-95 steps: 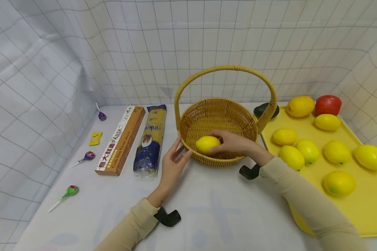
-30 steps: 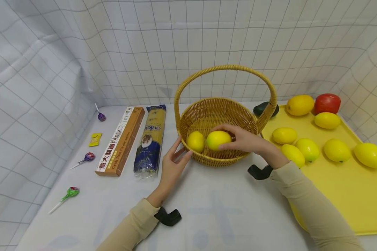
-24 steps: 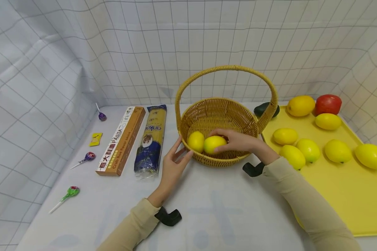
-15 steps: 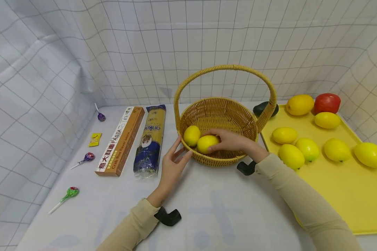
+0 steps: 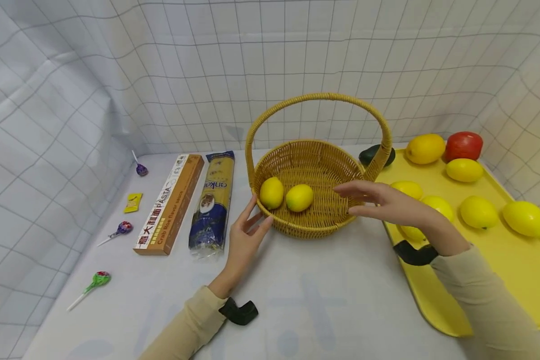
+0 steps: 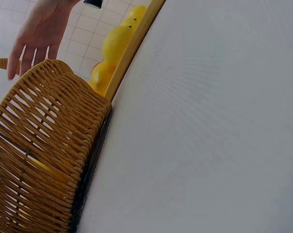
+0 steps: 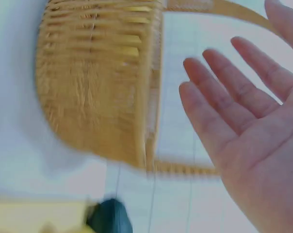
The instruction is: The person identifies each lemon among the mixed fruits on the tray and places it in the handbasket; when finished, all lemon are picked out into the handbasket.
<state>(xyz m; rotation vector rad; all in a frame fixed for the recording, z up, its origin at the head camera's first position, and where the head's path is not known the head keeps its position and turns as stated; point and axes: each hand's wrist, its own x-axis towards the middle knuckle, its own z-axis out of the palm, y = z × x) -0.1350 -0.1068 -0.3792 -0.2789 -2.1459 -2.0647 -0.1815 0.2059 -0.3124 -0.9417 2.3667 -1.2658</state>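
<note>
A round wicker basket point(image 5: 315, 231) with a tall arched handle stands in the middle of the table. Two lemons lie inside it on the left: one lemon point(image 5: 272, 193) against the wall, the other lemon point(image 5: 299, 198) beside it. My left hand point(image 5: 246, 240) touches the basket's near left rim with spread, fairly straight fingers. Over the basket's right rim hovers my right hand point(image 5: 387, 202), its fingers extended and nothing in them; the right wrist view shows the bare palm point(image 7: 263, 136). The left wrist view has the basket's woven side point(image 6: 44, 131) but not the left hand.
On the right a yellow tray point(image 5: 499, 280) bears several lemons point(image 5: 479, 212) and a red fruit point(image 5: 464, 145); a dark green avocado point(image 5: 377, 155) lies by its corner. Left are a pasta box point(image 5: 168, 205), a pasta bag point(image 5: 212, 202), lollipops point(image 5: 101, 279) and a yellow-wrapped candy point(image 5: 133, 202).
A second lemon was set down in the basket beside the first, which shifted up and left. My right hand let go of it and moved right. The left hand stayed at the rim.
</note>
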